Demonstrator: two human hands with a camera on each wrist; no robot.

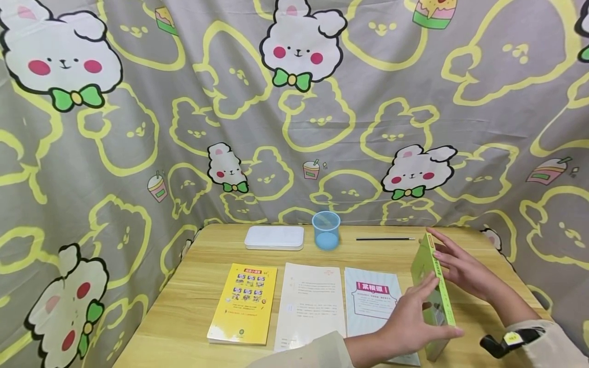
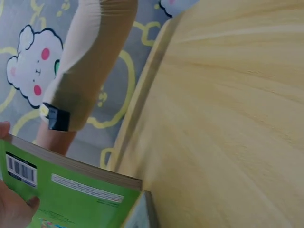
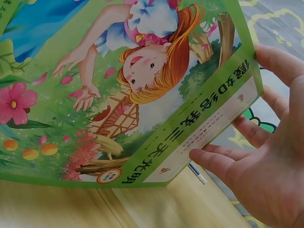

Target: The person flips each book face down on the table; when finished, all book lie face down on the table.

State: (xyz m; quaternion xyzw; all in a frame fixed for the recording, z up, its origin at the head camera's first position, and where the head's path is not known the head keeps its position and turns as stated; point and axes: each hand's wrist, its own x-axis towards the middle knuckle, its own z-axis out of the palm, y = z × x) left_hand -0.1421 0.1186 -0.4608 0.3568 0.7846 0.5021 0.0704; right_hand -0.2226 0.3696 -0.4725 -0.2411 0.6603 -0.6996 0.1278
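Note:
A green book (image 1: 443, 299) stands on edge at the right of the table, its spine facing up. My left hand (image 1: 407, 327) grips it from the near left, thumb at the spine's near end and a fingertip farther up. Its back cover, with a barcode label (image 2: 21, 170), shows in the left wrist view. My right hand (image 1: 471, 273) touches the far end of the spine with mostly extended fingers. In the right wrist view, the front cover (image 3: 156, 78) carries a drawn girl and flowers, and my right fingertips (image 3: 202, 156) rest along the spine.
Left of the green book lie a light blue book (image 1: 368, 291), a cream book (image 1: 310, 306) and a yellow book (image 1: 244, 304). Behind them are a white case (image 1: 274, 238), a translucent blue cup (image 1: 326, 232) and a dark pencil (image 1: 385, 238). A patterned curtain (image 1: 317, 122) hangs behind the table.

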